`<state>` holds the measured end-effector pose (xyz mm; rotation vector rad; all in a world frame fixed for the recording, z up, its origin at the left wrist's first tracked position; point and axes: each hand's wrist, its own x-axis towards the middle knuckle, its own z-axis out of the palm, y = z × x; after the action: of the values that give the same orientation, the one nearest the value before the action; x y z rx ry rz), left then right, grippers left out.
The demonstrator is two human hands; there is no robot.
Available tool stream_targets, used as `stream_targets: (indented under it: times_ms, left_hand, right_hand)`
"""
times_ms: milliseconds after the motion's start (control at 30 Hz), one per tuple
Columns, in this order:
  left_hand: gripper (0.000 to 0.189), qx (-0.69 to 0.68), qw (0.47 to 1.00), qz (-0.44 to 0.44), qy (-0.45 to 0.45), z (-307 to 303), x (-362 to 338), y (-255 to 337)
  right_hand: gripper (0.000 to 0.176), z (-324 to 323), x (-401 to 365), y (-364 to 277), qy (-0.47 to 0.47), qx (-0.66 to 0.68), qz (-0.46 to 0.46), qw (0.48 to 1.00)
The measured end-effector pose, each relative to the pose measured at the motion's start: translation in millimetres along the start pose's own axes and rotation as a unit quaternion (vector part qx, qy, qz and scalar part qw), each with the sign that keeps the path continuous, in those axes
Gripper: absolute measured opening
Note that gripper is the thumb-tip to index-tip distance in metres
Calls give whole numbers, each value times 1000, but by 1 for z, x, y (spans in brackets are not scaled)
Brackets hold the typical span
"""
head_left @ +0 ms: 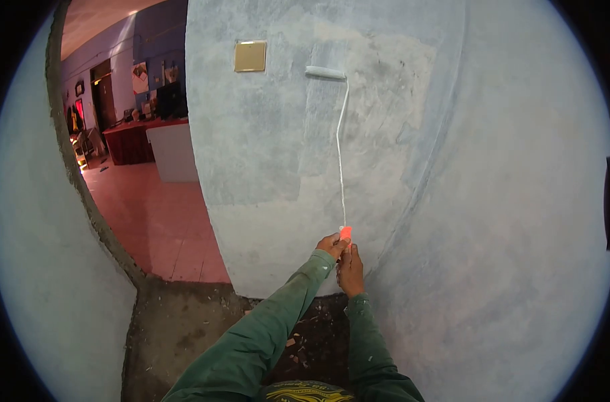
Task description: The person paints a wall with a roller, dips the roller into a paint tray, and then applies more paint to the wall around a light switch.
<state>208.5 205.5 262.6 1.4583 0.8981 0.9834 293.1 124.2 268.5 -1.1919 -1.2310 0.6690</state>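
Observation:
A paint roller (pixel 325 72) with a long thin white frame lies against the pale grey-blue wall (pixel 251 147), its sleeve level and high on the wall. My left hand (pixel 332 245) is wrapped round its orange handle (pixel 346 234). Just below and to the right, my right hand (pixel 351 271) also closes on the lower part of the handle, which the fingers mostly hide. Around the roller the wall shows patches of differing grey, with a rougher, stained area to the right of the sleeve.
A gold-coloured switch plate (pixel 250 56) is set in the wall left of the roller. Another wall (pixel 506 221) meets it at the right. On the left, a doorway opens to a room with a pink tiled floor (pixel 151 214) and a red-covered table (pixel 127 144). Debris litters the rough floor (pixel 191 328).

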Motion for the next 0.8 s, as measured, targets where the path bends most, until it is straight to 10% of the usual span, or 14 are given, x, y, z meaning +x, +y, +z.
stream_targets:
  times_ms: [800]
  left_hand:
    - [28,-97,984,-137,-52,43,-100,-151]
  right_hand:
    - [47,-28,-129,81,-48,-126,123,983]
